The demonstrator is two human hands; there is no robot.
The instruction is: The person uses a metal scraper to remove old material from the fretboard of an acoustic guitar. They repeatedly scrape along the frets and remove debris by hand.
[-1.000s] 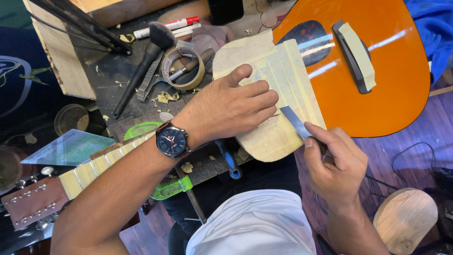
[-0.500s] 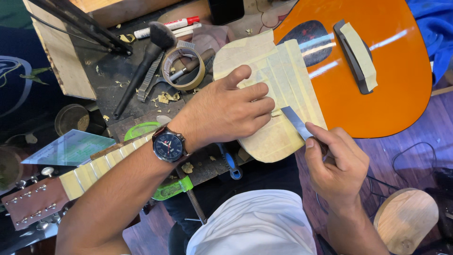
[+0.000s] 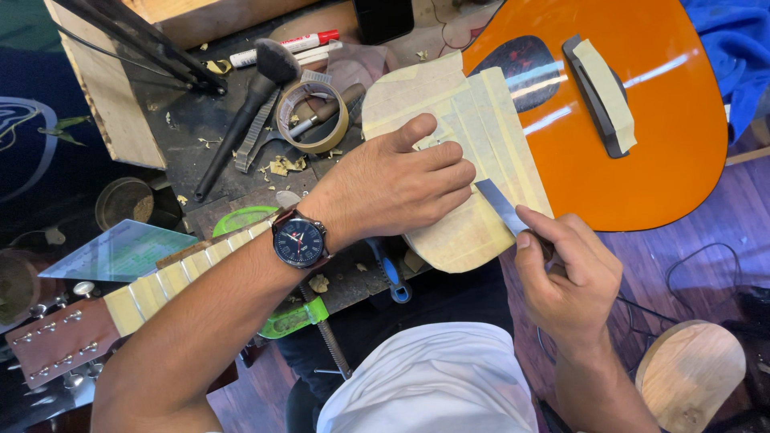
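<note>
An orange acoustic guitar (image 3: 642, 136) lies across the workbench, its upper body covered in strips of pale masking tape (image 3: 481, 120). My left hand (image 3: 393, 184), with a dark wristwatch (image 3: 299, 240) on its wrist, presses flat on the taped area. My right hand (image 3: 561, 273) grips a flat metal blade (image 3: 499, 204) whose tip rests against the taped surface just right of my left fingers. The guitar's neck, taped too, runs down left to the headstock (image 3: 56, 345).
On the bench behind lie a roll of tape (image 3: 314, 116), a dark brush (image 3: 249, 104), a marker (image 3: 289, 44), a file and wood chips. A green-handled tool (image 3: 293, 317) and a blue-handled one (image 3: 389, 273) sit near my forearm. A round wooden stool (image 3: 690, 373) stands at lower right.
The blade in my right hand has shifted slightly along the taped surface; my left hand keeps pressing in nearly the same place.
</note>
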